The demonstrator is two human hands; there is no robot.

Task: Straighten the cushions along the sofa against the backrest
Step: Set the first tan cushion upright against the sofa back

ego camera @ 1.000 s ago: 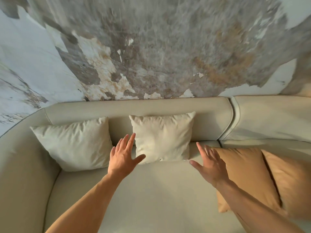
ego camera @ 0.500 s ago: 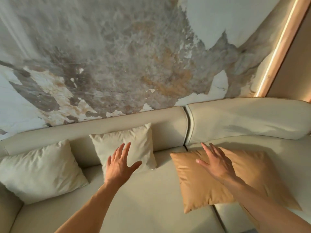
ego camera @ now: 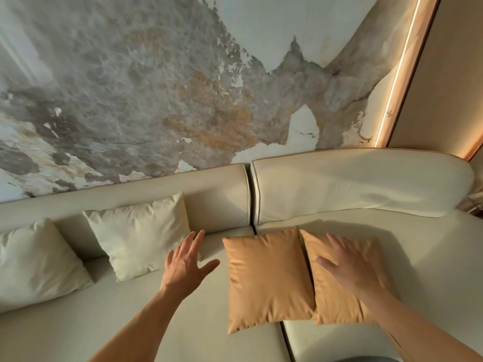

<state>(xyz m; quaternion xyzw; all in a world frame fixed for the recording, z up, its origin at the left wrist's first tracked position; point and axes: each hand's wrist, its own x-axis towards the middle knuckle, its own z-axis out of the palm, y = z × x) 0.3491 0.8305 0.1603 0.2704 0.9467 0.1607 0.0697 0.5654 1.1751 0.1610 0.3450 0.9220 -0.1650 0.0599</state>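
Observation:
Two cream cushions lean upright against the backrest [ego camera: 217, 202] of the beige sofa: one at far left [ego camera: 34, 259], one in the middle [ego camera: 138, 233]. Two orange cushions lie flat on the seat, side by side: the left one [ego camera: 266, 280] across the seat seam, the right one [ego camera: 337, 301] partly under my right arm. My left hand [ego camera: 185, 265] hovers open over the seat between the middle cream cushion and the left orange one. My right hand [ego camera: 350, 267] is spread open above the right orange cushion; I cannot tell whether it touches.
The backrest is split by a seam [ego camera: 251, 194], with a curved right section [ego camera: 360, 184]. Behind stands a mottled stone-look wall [ego camera: 156, 87], with a lit vertical strip [ego camera: 397, 74] at the right. Bare seat [ego camera: 431, 257] stretches to the right of the orange cushions.
The view has swung right along the sofa, so the cream cushions slid left and both orange cushions came fully into view. Both hands moved right with it and stayed open.

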